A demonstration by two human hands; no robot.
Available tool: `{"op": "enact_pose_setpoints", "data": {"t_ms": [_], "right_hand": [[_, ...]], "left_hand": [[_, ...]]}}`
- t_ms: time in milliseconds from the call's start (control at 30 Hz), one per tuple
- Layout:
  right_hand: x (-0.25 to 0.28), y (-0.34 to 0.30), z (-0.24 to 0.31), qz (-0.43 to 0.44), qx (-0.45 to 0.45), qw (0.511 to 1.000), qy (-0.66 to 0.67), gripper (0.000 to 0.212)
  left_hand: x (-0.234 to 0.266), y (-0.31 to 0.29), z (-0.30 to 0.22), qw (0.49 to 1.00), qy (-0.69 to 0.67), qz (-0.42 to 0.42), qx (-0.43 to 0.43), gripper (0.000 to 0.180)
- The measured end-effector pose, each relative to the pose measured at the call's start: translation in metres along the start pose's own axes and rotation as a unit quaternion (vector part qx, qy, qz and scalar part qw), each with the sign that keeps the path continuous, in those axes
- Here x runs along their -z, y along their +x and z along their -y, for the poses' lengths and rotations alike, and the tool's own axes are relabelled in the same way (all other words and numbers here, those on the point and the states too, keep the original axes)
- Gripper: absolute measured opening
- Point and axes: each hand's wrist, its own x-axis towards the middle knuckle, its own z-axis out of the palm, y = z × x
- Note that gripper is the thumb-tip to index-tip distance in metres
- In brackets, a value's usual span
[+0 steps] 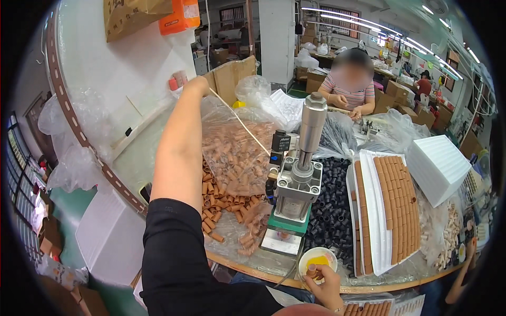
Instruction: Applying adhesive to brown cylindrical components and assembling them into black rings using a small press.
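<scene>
brown cylindrical tube (pixel 312 270) pinched in right fingers (pixel 328 274), at white round bowl (pixel 331 254) holding yellow substance (pixel 318 260); left hand (pixel 198 86): cannot tell its grip.

a tan bag (pixel 134 17) shows beside an orange bag (pixel 180 18) — strip lights (pixel 342 19) glow overhead.

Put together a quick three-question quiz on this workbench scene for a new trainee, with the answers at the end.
1. Multiple choice: what does the person's right hand hold?
A) a white foam block
B) a small brown cylindrical tube
C) a pair of scissors

2. True or false: the heap of small black cylindrical pieces lies to the right of the silver metal press with a green base.

3. Fill in the blank: the contents of the round white bowl are coloured ____.

Key: 1. B; 2. True; 3. yellow.
</scene>
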Motion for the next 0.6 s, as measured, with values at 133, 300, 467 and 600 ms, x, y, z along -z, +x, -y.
{"op": "enact_pose_setpoints", "data": {"t_ms": [133, 300, 467, 600], "right_hand": [[-0.002, -0.002, 0.006, 0.004, -0.009, 1.0, 0.005, 0.032], [0.001, -0.004, 0.005, 0.003, -0.013, 1.0, 0.005, 0.033], [0.006, -0.004, -0.008, -0.012, -0.021, 1.0, 0.005, 0.034], [0.012, 0.003, -0.005, -0.012, -0.024, 1.0, 0.014, 0.033]], "left_hand": [[-0.001, -0.004, -0.001, 0.996, -0.064, -0.042, 0.042, 0.052], [-0.009, 0.01, 0.003, 0.996, -0.071, -0.021, 0.049, 0.063], [-0.018, 0.003, -0.003, 0.994, -0.077, -0.041, 0.064, 0.063], [-0.02, -0.001, -0.007, 0.999, -0.038, -0.035, 0.012, 0.049]]}}
